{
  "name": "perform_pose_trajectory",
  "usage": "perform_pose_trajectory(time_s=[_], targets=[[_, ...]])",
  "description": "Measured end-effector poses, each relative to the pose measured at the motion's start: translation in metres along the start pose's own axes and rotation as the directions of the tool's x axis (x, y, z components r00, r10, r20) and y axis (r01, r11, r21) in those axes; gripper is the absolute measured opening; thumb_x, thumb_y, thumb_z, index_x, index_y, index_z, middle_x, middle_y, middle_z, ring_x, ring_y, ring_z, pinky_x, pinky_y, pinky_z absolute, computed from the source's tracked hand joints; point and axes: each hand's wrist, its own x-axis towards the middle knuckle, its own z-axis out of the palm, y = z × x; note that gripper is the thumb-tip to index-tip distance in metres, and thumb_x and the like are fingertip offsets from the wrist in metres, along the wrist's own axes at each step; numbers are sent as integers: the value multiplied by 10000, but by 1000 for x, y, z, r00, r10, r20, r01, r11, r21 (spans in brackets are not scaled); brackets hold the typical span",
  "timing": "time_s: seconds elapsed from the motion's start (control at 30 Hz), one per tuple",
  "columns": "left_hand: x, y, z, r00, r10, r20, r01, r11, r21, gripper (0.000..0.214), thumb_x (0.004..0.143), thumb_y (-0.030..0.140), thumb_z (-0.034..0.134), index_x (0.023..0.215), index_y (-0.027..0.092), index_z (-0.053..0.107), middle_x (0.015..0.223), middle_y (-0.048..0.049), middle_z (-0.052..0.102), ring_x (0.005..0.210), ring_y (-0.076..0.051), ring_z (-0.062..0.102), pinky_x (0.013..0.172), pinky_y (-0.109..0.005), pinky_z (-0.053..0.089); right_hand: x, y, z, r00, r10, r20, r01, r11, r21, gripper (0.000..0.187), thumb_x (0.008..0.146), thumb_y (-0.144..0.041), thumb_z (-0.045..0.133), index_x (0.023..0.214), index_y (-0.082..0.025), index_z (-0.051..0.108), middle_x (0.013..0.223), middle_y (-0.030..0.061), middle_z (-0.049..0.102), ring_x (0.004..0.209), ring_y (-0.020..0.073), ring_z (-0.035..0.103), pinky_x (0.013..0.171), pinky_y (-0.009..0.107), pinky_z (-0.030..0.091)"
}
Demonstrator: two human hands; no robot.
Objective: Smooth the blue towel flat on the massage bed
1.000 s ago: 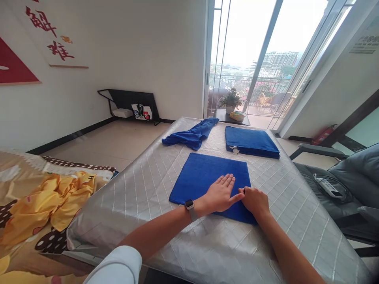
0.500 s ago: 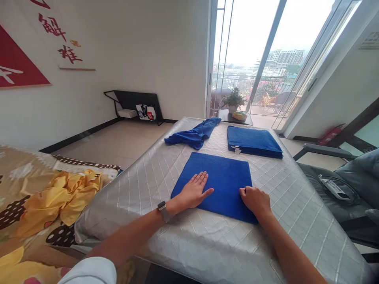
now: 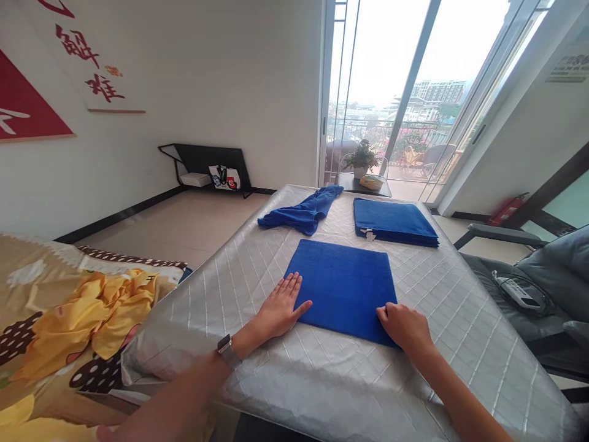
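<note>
A folded blue towel [image 3: 343, 288] lies flat in front of me on a silver quilted cover [image 3: 442, 294]. My left hand [image 3: 280, 307] rests palm down over its left edge, fingers stretched and thumb out to the side. At the near right corner, my right hand [image 3: 405, 325] is closed, with curled fingers on the towel's edge; the fingertips are partly hidden. Farther back, a crumpled blue towel [image 3: 301, 212] lies to the left. A stack of folded blue towels [image 3: 396, 221] with white tags sits to the right.
A dark armchair [image 3: 556, 276] holding a white power strip [image 3: 518, 291] stands on the right. Yellow patterned bedding [image 3: 105, 307] spreads at the left. Beyond the covered surface are a small table with a potted plant [image 3: 363, 159] and a sliding glass door [image 3: 381, 73].
My left hand has slid left, from the towel's middle to its left edge. My right hand stays at the near right corner, shifted slightly right and down in view.
</note>
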Motion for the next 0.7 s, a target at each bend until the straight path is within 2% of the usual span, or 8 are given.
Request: perform_pose_trajectory(time_s=[0.1,0.17,0.23,0.3,0.4,0.5,0.6,0.7], targets=[[1,3,-8,1000,-8,16,8,1000,15,867,976,710,192,1565,76,245,1620,-156,214,1503,-277,200,1227,-429,186,-6,0,5,999,26,-28,-25,999,21,426,976,-320,355,833,-192,734,882,117,763,808,265,734,662,314,470],[6,13,-16,1000,-7,22,6,1000,23,894,967,725,181,1549,55,287,1609,-176,232,1498,-286,216,1222,-433,197,-6,0,6,999,38,-34,-37,999,34,424,976,-321,361,826,-197,737,889,111,764,811,255,732,669,305,467],[14,34,-22,999,40,26,-40,999,10,906,968,723,154,1538,35,301,1606,-189,233,1501,-281,208,1224,-429,187,-5,-1,5,999,45,-30,-44,998,42,424,977,-331,369,825,-201,743,896,108,766,820,246,731,680,296,466],[27,63,-22,988,148,37,-147,989,-36,894,977,707,124,1542,33,289,1609,-183,229,1507,-262,190,1227,-409,171,-4,-1,4,999,49,-20,-48,998,48,425,980,-341,371,832,-204,745,908,107,767,827,240,730,694,293,466],[48,107,-12,939,339,54,-329,935,-133,856,989,683,96,1557,62,260,1621,-151,217,1513,-227,169,1227,-366,154,-4,0,5,999,49,-13,-48,997,56,423,984,-344,368,840,-204,741,923,107,768,830,234,731,713,294,469],[62,133,0,895,445,38,-431,883,-185,836,995,673,95,1564,78,241,1632,-128,194,1521,-203,125,1231,-347,117,-5,1,6,999,45,-11,-45,997,65,399,981,-333,379,845,-207,732,924,100,769,833,226,732,718,290,469],[62,129,4,891,452,32,-438,877,-199,847,991,683,111,1565,71,228,1636,-129,176,1525,-203,89,1237,-354,81,-6,2,6,999,45,-17,-44,997,64,399,981,-325,375,846,-202,729,923,104,769,831,223,732,710,286,467],[50,94,0,921,387,55,-371,910,-183,830,995,678,126,1575,90,203,1643,-114,153,1526,-204,83,1238,-359,77,-6,2,7,999,44,-21,-43,997,60,423,982,-336,361,833,-201,733,905,104,768,821,234,732,690,292,465]])
